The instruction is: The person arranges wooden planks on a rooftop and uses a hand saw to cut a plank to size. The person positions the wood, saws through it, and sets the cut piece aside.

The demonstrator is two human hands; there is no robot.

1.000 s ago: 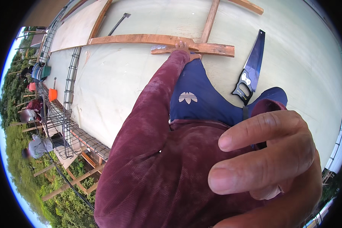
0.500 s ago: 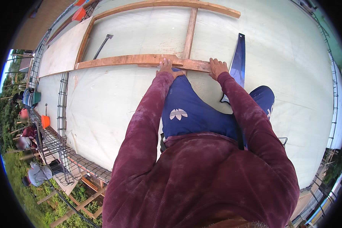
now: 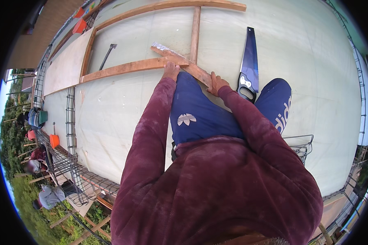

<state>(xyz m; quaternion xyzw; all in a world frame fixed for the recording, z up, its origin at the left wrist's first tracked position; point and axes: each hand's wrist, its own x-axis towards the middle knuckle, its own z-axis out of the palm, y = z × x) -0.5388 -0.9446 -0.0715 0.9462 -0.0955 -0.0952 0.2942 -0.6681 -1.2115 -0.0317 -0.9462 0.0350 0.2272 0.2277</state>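
Note:
My left hand (image 3: 171,70) grips the near edge of a long wooden beam (image 3: 126,67) close to its right end, fingers over the top. My right hand (image 3: 218,83) is closed around the near right end of a short wooden board (image 3: 198,74). That board lies slantwise across the beam's end and seems to pass beneath it; its far left tip has a whitish edge. A handsaw (image 3: 249,61) with a black and grey handle lies to the right of my right hand, between it and my right knee.
An upright wooden piece (image 3: 195,36) joins a far beam (image 3: 167,5). A hammer-like tool (image 3: 107,56) lies inside the frame, near a pale panel (image 3: 67,61). Steel rebar cages (image 3: 70,118) run at left. Orange tubs (image 3: 54,141) stand there, with several people beyond. Bent wire (image 3: 302,143) lies at right.
The short board has turned from lying along the beam to a slant, its right end pulled toward me by my right hand. My left hand stays at the beam's end.

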